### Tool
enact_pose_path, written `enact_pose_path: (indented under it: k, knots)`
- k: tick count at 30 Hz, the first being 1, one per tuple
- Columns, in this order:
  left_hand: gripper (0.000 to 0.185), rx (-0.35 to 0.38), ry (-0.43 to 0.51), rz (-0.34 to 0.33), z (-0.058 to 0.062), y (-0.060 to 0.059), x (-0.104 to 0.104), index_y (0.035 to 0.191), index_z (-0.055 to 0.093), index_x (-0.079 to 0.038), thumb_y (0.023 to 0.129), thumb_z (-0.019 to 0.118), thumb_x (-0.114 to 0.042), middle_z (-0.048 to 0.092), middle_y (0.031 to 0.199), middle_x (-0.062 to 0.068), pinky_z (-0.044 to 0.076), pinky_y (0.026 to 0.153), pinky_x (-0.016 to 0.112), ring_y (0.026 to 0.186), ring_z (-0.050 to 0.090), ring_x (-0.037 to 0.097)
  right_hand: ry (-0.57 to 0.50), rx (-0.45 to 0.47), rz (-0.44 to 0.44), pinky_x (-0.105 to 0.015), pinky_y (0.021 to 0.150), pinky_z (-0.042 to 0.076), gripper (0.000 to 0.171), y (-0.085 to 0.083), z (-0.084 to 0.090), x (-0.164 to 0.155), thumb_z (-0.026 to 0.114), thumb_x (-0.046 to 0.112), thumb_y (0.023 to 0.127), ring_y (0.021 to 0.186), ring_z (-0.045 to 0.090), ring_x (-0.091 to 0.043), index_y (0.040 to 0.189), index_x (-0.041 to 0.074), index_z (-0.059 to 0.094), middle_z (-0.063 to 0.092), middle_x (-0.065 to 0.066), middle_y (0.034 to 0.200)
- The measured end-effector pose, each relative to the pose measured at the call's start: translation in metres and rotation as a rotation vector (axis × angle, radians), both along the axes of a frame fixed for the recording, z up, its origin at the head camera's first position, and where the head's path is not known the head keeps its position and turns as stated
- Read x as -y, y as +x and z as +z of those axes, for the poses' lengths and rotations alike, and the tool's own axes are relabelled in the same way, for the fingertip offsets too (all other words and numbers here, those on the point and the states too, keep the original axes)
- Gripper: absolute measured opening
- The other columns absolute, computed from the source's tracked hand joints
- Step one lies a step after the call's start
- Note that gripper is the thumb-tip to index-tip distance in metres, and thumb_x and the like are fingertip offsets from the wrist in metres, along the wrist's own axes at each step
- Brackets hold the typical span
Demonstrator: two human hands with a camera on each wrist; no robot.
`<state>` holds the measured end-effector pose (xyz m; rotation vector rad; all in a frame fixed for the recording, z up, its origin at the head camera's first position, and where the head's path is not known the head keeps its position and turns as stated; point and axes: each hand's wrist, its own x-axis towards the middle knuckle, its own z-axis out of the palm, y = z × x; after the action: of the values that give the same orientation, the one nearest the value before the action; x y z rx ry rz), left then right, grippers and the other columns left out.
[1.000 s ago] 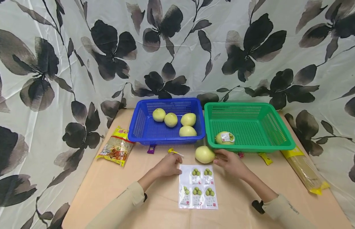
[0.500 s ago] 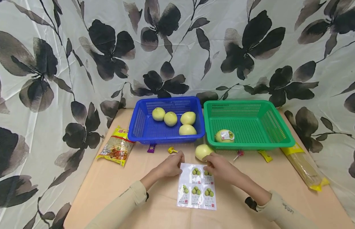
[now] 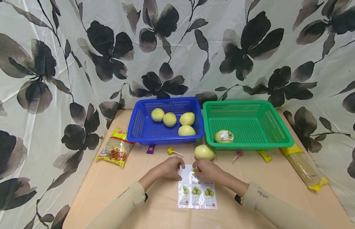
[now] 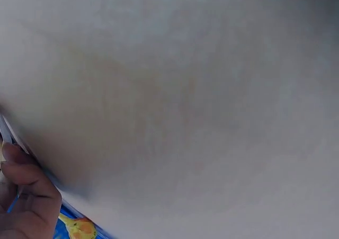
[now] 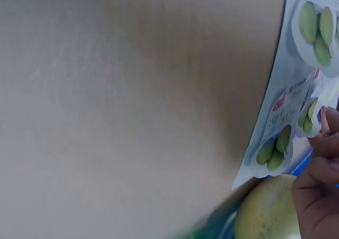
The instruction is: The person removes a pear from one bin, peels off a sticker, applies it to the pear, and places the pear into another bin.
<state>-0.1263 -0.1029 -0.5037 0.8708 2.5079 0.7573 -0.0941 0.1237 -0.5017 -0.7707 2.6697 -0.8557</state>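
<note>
A white sticker sheet (image 3: 184, 178) printed with several green-fruit stickers lies on the table in front of me. My left hand (image 3: 169, 168) pinches its upper left edge; in the left wrist view the curled fingers (image 4: 39, 188) show at the corner. My right hand (image 3: 208, 171) is over the top of the sheet, thumb and fingertip pinching a fruit sticker (image 5: 308, 118) whose edge stands up from the backing. Just behind that hand rests a pale yellow-green round fruit (image 3: 204, 152), without a sticker on its visible side.
Several similar fruits sit in a blue basket (image 3: 166, 140); a green basket (image 3: 251, 145) holds one labelled fruit (image 3: 224, 136). Lollipops (image 3: 171, 150), small wrapped sweets (image 3: 264, 156), a food bag (image 3: 115, 148) and a noodle pack (image 3: 304, 167) lie around them.
My right hand has moved left from the loose fruit to the top middle of the sheet and now pinches a sticker. The left hand stays at the sheet's edge.
</note>
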Motion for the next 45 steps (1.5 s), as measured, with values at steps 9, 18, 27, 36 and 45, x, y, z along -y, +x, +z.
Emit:
enact_pose_path:
  k: [9,18,27,36,45]
  knots:
    - [0.041,0.033,-0.041,0.009,-0.001,0.003,-0.001,0.103,0.067,-0.006,0.072,0.093,-0.007,0.059,0.089,0.003,0.044,0.076,0.024,0.081,0.049,0.011,0.055,-0.135,-0.051,-0.021,0.060,0.041,0.014,0.012,0.013,0.001,0.075,0.007,0.093,0.071,0.046,-0.007,0.084,0.014,0.067,0.052,0.006,0.081]
    - [0.042,0.006,-0.038,-0.014,0.000,0.002,-0.002,0.106,0.065,-0.004,0.074,0.092,-0.005,0.060,0.091,0.007,0.044,0.077,0.026,0.082,0.050,0.013,-0.006,-0.167,-0.068,-0.018,0.061,0.043,0.013,0.027,0.039,-0.017,0.077,0.009,0.093,0.071,0.047,-0.003,0.087,0.015,0.067,0.053,0.007,0.083]
    - [0.043,0.006,-0.061,-0.010,0.000,0.005,-0.003,0.107,0.065,-0.005,0.074,0.092,-0.007,0.060,0.094,0.007,0.045,0.082,0.029,0.086,0.049,0.013,-0.113,-0.143,-0.152,-0.020,0.063,0.047,0.008,0.034,0.056,-0.037,0.077,0.009,0.093,0.075,0.051,-0.005,0.092,0.015,0.071,0.061,0.005,0.092]
    - [0.027,0.099,-0.093,-0.024,0.007,0.016,-0.007,0.099,0.070,-0.009,0.080,0.089,-0.013,0.060,0.083,0.002,0.043,0.073,0.023,0.076,0.048,0.007,-0.342,-0.043,-0.481,-0.023,0.062,0.048,0.006,0.021,0.053,-0.055,0.078,0.016,0.094,0.071,0.059,-0.011,0.096,0.011,0.075,0.074,-0.001,0.084]
    - [0.016,-0.098,0.125,0.053,0.037,0.007,-0.017,0.112,0.074,-0.014,0.101,0.069,-0.024,0.066,0.111,0.008,0.054,0.079,0.034,0.092,0.061,0.019,-0.502,0.193,-0.790,-0.023,0.061,0.045,0.025,0.014,0.030,-0.054,0.079,0.024,0.094,0.076,0.060,-0.013,0.107,0.002,0.075,0.075,-0.013,0.092]
